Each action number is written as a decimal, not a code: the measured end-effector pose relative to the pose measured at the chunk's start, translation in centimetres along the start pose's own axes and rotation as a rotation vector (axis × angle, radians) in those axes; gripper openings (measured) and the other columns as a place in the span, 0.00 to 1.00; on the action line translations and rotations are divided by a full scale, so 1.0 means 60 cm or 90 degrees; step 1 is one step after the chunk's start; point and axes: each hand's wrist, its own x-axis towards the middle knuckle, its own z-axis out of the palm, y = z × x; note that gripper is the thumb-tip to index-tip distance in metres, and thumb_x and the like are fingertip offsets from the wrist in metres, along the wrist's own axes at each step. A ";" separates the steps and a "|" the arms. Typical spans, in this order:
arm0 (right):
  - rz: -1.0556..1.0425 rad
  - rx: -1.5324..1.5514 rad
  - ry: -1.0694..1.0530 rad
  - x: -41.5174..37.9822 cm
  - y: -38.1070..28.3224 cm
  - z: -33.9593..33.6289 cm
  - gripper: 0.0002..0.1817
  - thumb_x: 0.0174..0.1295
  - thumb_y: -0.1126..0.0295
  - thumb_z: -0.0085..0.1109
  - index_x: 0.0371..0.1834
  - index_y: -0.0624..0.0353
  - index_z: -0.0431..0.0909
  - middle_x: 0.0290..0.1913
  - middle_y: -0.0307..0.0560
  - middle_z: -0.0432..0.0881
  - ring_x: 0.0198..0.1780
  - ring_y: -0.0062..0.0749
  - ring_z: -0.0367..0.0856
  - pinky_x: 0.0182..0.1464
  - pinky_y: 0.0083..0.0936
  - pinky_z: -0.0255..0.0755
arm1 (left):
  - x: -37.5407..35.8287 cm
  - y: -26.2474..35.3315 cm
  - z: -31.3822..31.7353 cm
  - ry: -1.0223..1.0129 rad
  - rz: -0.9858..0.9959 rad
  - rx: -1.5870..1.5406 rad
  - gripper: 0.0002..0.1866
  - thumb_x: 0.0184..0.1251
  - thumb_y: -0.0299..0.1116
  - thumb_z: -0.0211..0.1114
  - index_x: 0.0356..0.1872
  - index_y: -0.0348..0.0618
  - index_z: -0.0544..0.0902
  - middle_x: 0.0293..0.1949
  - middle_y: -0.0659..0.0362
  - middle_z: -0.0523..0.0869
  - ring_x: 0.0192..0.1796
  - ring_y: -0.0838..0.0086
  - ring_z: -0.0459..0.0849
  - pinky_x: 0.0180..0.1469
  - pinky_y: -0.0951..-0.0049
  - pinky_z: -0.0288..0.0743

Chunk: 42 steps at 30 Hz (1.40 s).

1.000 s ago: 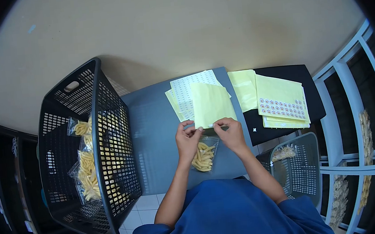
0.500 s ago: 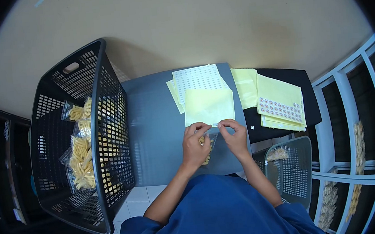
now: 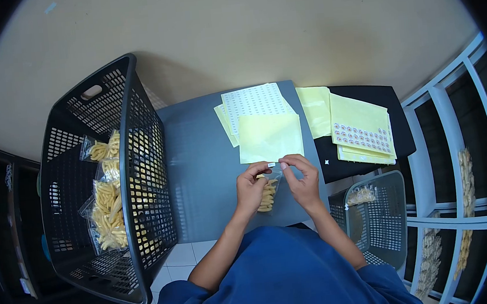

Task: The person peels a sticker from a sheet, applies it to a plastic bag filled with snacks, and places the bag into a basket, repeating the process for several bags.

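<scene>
A small white sticker [image 3: 272,164] sits at the fingertips of my left hand [image 3: 252,186], whose thumb and fingers are pinched together. My right hand [image 3: 302,181] is closed in a pinch just to the right; what lies between its fingertips is too small to make out. Under and between both hands, a clear bag of yellow sticks [image 3: 267,196] lies on the grey table [image 3: 199,173], partly covered by my left hand. Directly beyond my fingertips is a plain yellow sheet [image 3: 270,138], overlapping a white sheet of small printed labels [image 3: 254,105].
A large black basket [image 3: 133,179] at the left holds several bags of yellow sticks [image 3: 108,210]. Yellow sheets with round stickers [image 3: 362,133] lie on a black surface [image 3: 397,115] at the right. Below stands a grey-green basket [image 3: 385,220] with a bag inside, beside a pale rack [image 3: 447,128].
My fingertips have parted slightly, and the white sticker now shows at my left fingers. More of the bag is visible below my hands. The view has shifted slightly.
</scene>
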 end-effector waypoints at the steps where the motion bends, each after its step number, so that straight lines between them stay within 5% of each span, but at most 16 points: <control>1: 0.013 0.016 -0.006 0.002 -0.005 0.001 0.07 0.62 0.73 0.68 0.41 0.65 0.88 0.41 0.49 0.88 0.43 0.36 0.87 0.49 0.27 0.77 | -0.002 0.001 -0.001 0.001 -0.015 -0.017 0.19 0.57 0.11 0.57 0.50 0.29 0.85 0.51 0.55 0.84 0.53 0.71 0.84 0.58 0.73 0.77; 19: -0.129 -0.206 -0.009 -0.001 -0.017 0.006 0.04 0.58 0.72 0.71 0.36 0.56 0.88 0.42 0.40 0.87 0.45 0.37 0.83 0.54 0.31 0.69 | -0.008 0.011 -0.002 -0.033 -0.003 0.008 0.22 0.57 0.12 0.55 0.53 0.32 0.85 0.52 0.55 0.84 0.53 0.74 0.83 0.58 0.74 0.77; 22: -0.073 -0.154 -0.013 -0.004 -0.008 -0.007 0.04 0.59 0.73 0.70 0.36 0.58 0.88 0.43 0.42 0.86 0.45 0.36 0.83 0.52 0.30 0.71 | -0.001 0.005 -0.023 0.064 0.022 0.212 0.21 0.60 0.20 0.62 0.57 0.33 0.84 0.52 0.52 0.85 0.52 0.67 0.84 0.56 0.69 0.78; 25: 0.009 -0.063 -0.020 -0.013 0.022 -0.039 0.05 0.60 0.73 0.70 0.36 0.61 0.87 0.43 0.45 0.86 0.46 0.34 0.84 0.50 0.28 0.73 | -0.007 0.016 -0.052 0.097 0.093 0.693 0.24 0.62 0.32 0.69 0.59 0.33 0.82 0.49 0.48 0.85 0.50 0.57 0.84 0.53 0.62 0.78; 28: 0.117 -0.025 -0.049 -0.033 0.057 -0.068 0.06 0.60 0.71 0.71 0.36 0.63 0.87 0.44 0.47 0.85 0.48 0.32 0.84 0.48 0.25 0.74 | -0.011 0.025 -0.039 0.019 -0.090 0.756 0.30 0.62 0.42 0.73 0.60 0.30 0.80 0.45 0.45 0.86 0.50 0.50 0.83 0.52 0.56 0.77; 31: 0.169 -0.028 -0.071 -0.060 0.084 -0.084 0.08 0.60 0.70 0.72 0.37 0.64 0.87 0.46 0.47 0.85 0.49 0.31 0.84 0.48 0.26 0.75 | -0.013 0.005 -0.035 -0.011 -0.066 0.771 0.33 0.60 0.41 0.76 0.60 0.27 0.79 0.42 0.48 0.87 0.47 0.56 0.85 0.48 0.59 0.79; 36: 0.233 0.019 -0.073 -0.084 0.092 -0.082 0.08 0.60 0.68 0.73 0.37 0.62 0.87 0.53 0.49 0.83 0.52 0.31 0.82 0.49 0.27 0.74 | -0.005 -0.035 -0.070 -0.058 -0.087 0.396 0.24 0.61 0.30 0.76 0.56 0.30 0.80 0.43 0.55 0.88 0.43 0.71 0.88 0.43 0.71 0.82; 42: 0.111 0.013 -0.084 -0.061 0.058 -0.024 0.09 0.58 0.66 0.74 0.38 0.58 0.88 0.67 0.57 0.73 0.68 0.49 0.71 0.67 0.39 0.67 | -0.017 -0.018 -0.051 -0.025 -0.143 0.026 0.10 0.73 0.27 0.66 0.51 0.35 0.83 0.42 0.57 0.89 0.44 0.78 0.87 0.46 0.79 0.80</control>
